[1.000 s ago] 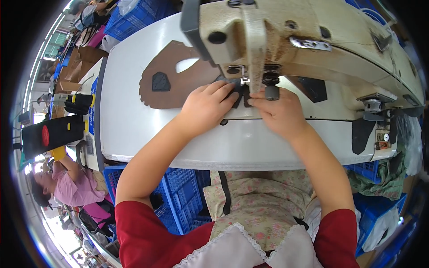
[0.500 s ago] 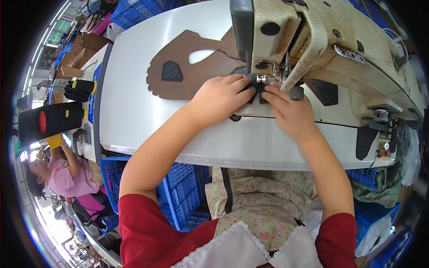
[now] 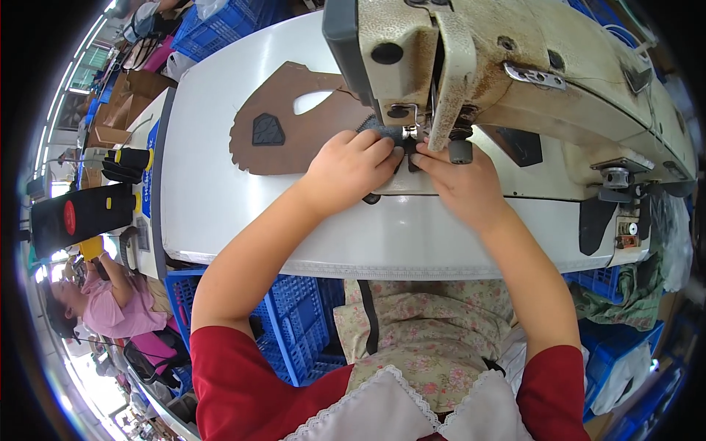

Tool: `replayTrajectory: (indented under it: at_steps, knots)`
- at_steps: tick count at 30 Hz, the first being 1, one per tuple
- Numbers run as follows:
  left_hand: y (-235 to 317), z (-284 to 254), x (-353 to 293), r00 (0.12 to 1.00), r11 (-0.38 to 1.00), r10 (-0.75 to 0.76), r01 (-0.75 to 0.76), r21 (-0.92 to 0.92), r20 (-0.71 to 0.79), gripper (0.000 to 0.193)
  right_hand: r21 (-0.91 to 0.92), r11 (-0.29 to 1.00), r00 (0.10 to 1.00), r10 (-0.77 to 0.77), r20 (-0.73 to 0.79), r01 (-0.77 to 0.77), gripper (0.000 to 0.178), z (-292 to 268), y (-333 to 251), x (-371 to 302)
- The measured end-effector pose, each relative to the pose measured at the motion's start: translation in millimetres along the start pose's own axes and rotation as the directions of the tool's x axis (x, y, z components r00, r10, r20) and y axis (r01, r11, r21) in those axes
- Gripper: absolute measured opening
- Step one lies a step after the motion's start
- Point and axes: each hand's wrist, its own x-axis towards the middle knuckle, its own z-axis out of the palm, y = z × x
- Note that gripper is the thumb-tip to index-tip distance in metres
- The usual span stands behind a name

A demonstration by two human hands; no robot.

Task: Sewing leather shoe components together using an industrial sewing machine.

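Note:
Under the needle area of a beige sewing machine (image 3: 407,62), my left hand (image 3: 347,167) has its fingers bent and pressed together on a dark grey textile piece (image 3: 393,134). My right hand (image 3: 465,178) is just across the presser foot (image 3: 410,133), fingers close together at the same dark piece, their tips partly hidden by the machine's lever. A flat brown panel (image 3: 254,158) with a notched left edge and an oval opening lies beyond my left hand. It bears a black angular patch (image 3: 268,130). Where it meets the dark piece is partly hidden.
The white table (image 3: 213,213) has a ruler strip along its near edge. A black angular plate (image 3: 518,147) lies right of the needle. Blue crates (image 3: 298,316) stand below the table. At left, a person in pink (image 3: 121,305) works by another machine (image 3: 81,218).
My view has shifted, so the machine and panel appear farther left. Both hands stay at the presser foot with nearly the same grip.

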Motion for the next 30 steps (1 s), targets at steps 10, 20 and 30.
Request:
replayTrajectory:
  at_steps: [10, 20, 30]
  knots:
    - [2, 1, 6, 0.996, 0.995, -0.094, 0.094, 0.026, -0.004, 0.026, -0.013, 0.999, 0.999, 0.031, 0.023, -0.030, 0.013, -1, 0, 5]
    - [4, -18, -14, 0.964, 0.965, -0.264, 0.264, 0.004, 0.038, 0.032, 0.043, 0.996, 0.997, 0.071, 0.039, -0.073, 0.021, 2, 6, 1]
    - [-21, -7, 5, 0.998, 0.997, 0.066, -0.065, -0.037, 0.022, 0.024, 0.072, 0.996, 0.998, 0.062, 0.006, -0.062, 0.009, 5, 10, -2]
